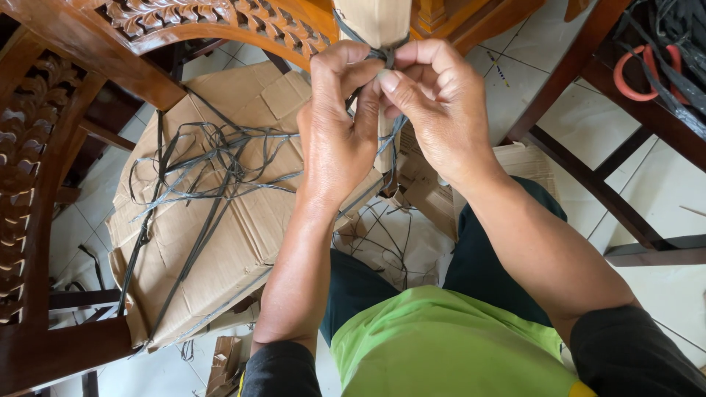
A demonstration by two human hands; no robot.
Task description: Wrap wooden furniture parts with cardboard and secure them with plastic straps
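Grey plastic strap [387, 55] is pinched at its knot by both raised hands, left hand [338, 125] and right hand [434, 103] fingertip to fingertip, against the cardboard-wrapped leg [375, 22] at the far centre.

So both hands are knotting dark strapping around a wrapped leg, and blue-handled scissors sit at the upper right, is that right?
Not quite: the head view shows the scissors have red handles, not blue. Both the left hand and right hand do pinch the dark strapping at the wrapped leg.
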